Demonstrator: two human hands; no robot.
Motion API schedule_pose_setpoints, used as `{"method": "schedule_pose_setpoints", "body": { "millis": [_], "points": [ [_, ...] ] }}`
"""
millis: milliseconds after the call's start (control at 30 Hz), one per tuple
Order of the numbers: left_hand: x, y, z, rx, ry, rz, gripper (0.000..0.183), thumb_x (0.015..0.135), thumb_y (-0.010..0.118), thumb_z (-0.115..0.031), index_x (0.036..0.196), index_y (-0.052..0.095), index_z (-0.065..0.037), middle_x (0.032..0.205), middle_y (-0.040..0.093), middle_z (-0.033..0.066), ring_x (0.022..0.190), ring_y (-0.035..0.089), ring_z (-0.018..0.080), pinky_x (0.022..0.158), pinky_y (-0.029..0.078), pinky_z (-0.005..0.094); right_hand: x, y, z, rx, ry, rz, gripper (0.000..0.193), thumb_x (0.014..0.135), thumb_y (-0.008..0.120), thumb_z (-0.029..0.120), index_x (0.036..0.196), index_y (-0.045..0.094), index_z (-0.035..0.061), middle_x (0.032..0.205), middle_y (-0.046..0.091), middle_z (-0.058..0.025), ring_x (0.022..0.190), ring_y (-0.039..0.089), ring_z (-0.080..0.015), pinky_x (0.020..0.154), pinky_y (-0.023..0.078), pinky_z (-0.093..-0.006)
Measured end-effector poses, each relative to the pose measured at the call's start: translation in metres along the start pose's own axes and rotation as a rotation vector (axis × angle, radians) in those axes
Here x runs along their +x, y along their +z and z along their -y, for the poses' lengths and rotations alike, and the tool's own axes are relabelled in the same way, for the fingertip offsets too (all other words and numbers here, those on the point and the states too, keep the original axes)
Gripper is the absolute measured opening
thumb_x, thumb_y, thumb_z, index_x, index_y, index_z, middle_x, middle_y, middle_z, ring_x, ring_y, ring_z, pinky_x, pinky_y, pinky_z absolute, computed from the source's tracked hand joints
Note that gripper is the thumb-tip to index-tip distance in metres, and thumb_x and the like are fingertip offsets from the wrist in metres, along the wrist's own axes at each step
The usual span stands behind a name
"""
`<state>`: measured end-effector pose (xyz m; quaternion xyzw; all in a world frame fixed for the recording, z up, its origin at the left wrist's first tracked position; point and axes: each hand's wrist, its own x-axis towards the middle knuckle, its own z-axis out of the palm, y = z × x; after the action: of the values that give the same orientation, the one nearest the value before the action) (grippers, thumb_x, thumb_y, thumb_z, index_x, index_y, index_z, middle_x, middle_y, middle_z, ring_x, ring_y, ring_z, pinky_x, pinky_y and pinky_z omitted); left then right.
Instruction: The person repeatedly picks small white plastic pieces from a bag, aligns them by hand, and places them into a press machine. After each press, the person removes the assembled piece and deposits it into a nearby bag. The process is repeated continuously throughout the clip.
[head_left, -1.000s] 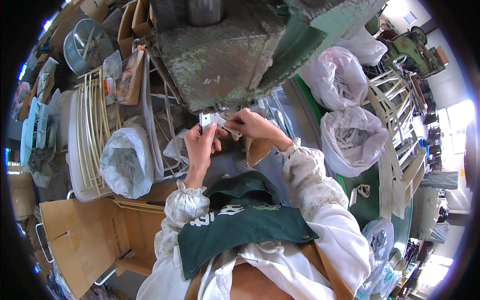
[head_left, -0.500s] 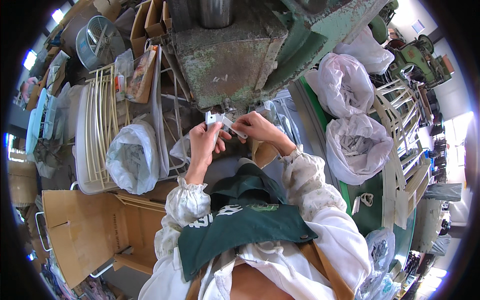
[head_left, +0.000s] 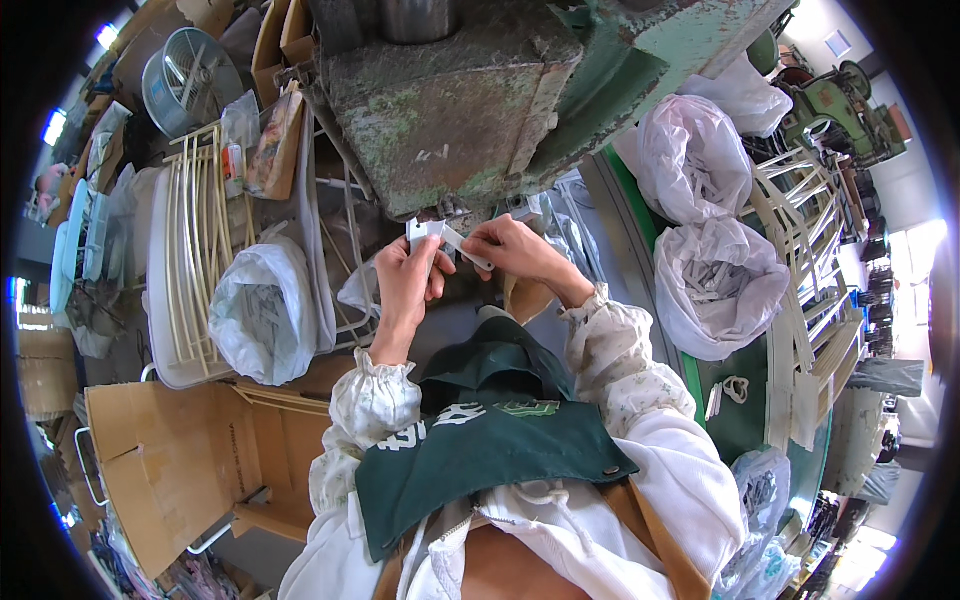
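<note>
Under the head of a worn green press point(head_left: 455, 110), my two hands work close together. My left hand point(head_left: 402, 292) is closed on a white angled bracket point(head_left: 427, 230) that has a small dark hole near its corner. A narrow white strip point(head_left: 454, 239) with a rounded end slants from the bracket into the pinched fingers of my right hand point(head_left: 522, 256). Whether strip and bracket are joined cannot be made out. Part of the strip is hidden behind the right fingers.
To the left, a white bag of small parts point(head_left: 264, 312) leans by pale curved rods point(head_left: 190, 255). An opened cardboard box point(head_left: 165, 465) lies below it. On the right, two white bags of metal pieces point(head_left: 722, 290) stand on a green-edged bench, beside stacked pale strips point(head_left: 800, 340).
The view has tilted slightly, so the press looks a little larger and lower. Both hands keep their grips in nearly the same place, with only small finger shifts.
</note>
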<state>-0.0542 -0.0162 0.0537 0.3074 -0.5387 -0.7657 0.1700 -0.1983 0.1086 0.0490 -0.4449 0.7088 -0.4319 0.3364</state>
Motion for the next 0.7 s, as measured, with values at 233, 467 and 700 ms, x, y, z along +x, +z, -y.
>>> {"method": "schedule_pose_setpoints", "body": {
  "millis": [233, 467, 700],
  "points": [
    [0.001, -0.003, -0.001, -0.03, -0.019, 0.018, 0.021, 0.088, 0.057, -0.016, 0.083, 0.06, 0.004, 0.059, 0.059, 0.0082, 0.035, 0.044, 0.008, 0.032, 0.027, 0.0199, -0.001, -0.001, 0.004, 0.006, 0.018, 0.013, 0.029, 0.092, 0.056, 0.021, 0.077, 0.062, -0.0034, 0.057, 0.059, -0.0024, 0.055, 0.051, -0.0071, 0.053, 0.041, -0.0254],
    [0.003, -0.006, -0.004, -0.013, -0.051, 0.042, 0.02, 0.089, 0.057, -0.015, 0.084, 0.06, 0.004, 0.059, 0.06, 0.0084, 0.035, 0.044, 0.0078, 0.032, 0.028, 0.0199, 0.002, 0.002, -0.003, 0.048, -0.009, 0.022, 0.027, 0.091, 0.056, 0.018, 0.077, 0.061, -0.0051, 0.058, 0.058, -0.0024, 0.056, 0.051, -0.0063, 0.053, 0.041, -0.0245],
    [-0.004, -0.005, -0.005, -0.07, 0.033, 0.0, 0.02, 0.089, 0.057, -0.015, 0.085, 0.06, 0.004, 0.06, 0.061, 0.0092, 0.037, 0.046, 0.008, 0.034, 0.032, 0.0202, -0.001, 0.003, -0.003, 0.08, 0.015, 0.013, 0.026, 0.091, 0.057, 0.019, 0.077, 0.062, -0.0028, 0.056, 0.06, -0.0029, 0.054, 0.052, -0.009, 0.054, 0.043, -0.0267]
  ]
}}
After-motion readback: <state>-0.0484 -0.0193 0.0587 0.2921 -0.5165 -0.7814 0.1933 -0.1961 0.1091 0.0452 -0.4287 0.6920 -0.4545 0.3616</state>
